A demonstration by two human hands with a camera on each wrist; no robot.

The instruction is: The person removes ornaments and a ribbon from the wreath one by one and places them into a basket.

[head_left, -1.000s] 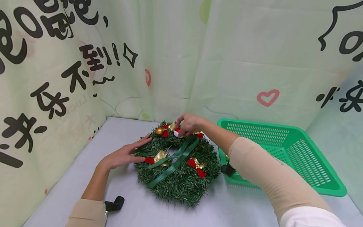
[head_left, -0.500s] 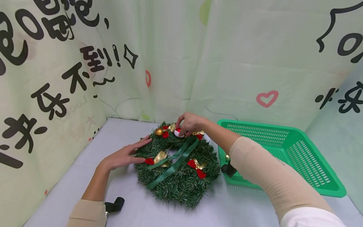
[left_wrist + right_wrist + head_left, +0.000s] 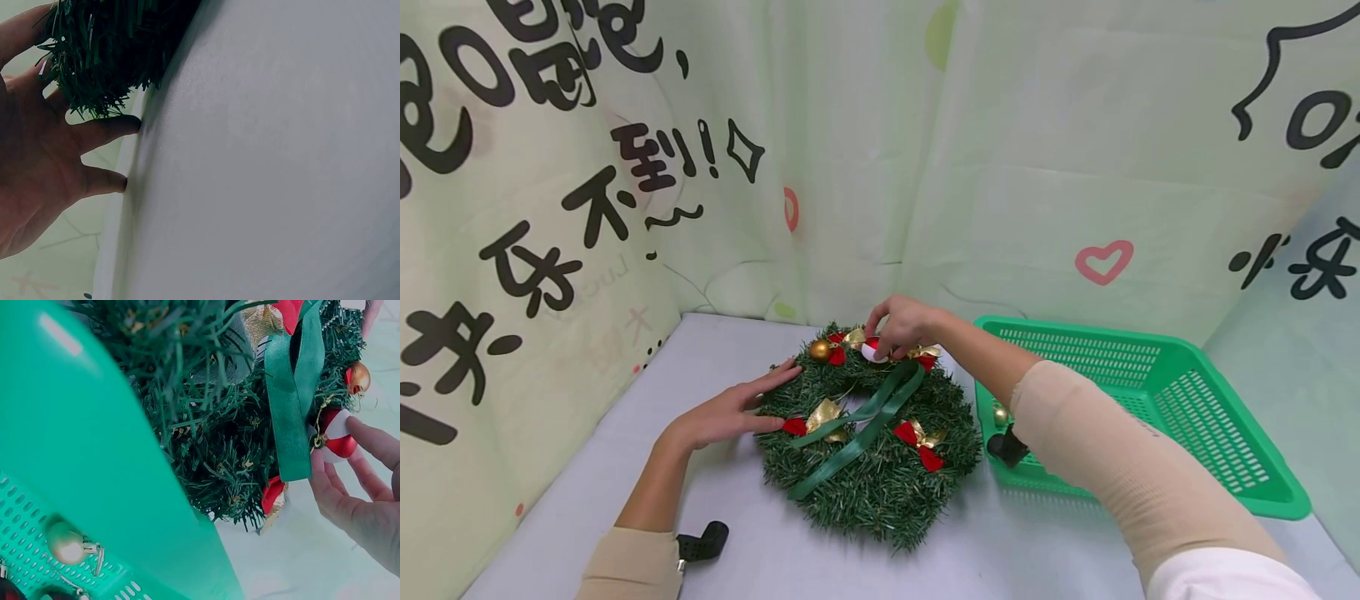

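Observation:
A green Christmas wreath (image 3: pixel 880 492) with red and gold bows and a loose green ribbon (image 3: pixel 857 442) lies on the table. My left hand (image 3: pixel 730 412) rests on its left side, fingers spread; in the left wrist view that hand (image 3: pixel 50 150) touches the greenery and the tabletop. At the wreath's far edge my right hand (image 3: pixel 904 327) holds a red and white bauble (image 3: pixel 872 352) against the needles. The right wrist view shows the bauble (image 3: pixel 340 437) between thumb and fingers, a gold cord on its cap. Beside it sits a gold bauble (image 3: pixel 821 351).
A green plastic basket (image 3: pixel 1225 400) stands right of the wreath, under my right forearm. Inside it are a gold bauble (image 3: pixel 65 544) and dark red ones partly cut off. A printed curtain (image 3: pixel 1000 167) encloses the table (image 3: pixel 737 525) at the back and sides.
Both hands and the wreath stay practically in place. My right forearm shifts very slightly to the right, and the camera view drifts a little.

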